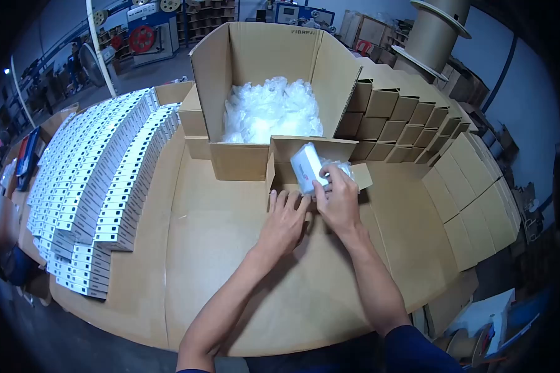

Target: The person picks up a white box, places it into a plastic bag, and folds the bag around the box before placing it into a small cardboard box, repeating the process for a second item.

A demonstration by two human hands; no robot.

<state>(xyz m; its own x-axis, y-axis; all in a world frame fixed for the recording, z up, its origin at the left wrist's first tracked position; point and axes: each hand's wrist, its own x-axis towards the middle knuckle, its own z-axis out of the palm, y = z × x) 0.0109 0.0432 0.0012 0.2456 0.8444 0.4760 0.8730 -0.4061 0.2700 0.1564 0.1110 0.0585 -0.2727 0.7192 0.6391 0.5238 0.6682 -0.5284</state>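
A small open cardboard box [279, 176] stands at the middle of the table, its flaps raised. My left hand [284, 219] is at its front left edge, fingers hooked over the rim. Between the thumb and fingers of my right hand [337, 198] is a white carton [305, 168], tilted above the box opening. Some clear plastic wrap [344, 166] shows behind the right fingers. Much of the small box's front wall and inside is hidden by my hands and the carton.
Behind the small box, a large cardboard box [242, 163] holds a heap of clear plastic wrap [270, 112]. Stacked white cartons [87, 186] fill the left side. Folded brown boxes [410, 121] are piled at the back right, and more brown boxes [476, 193] stand at the right edge.
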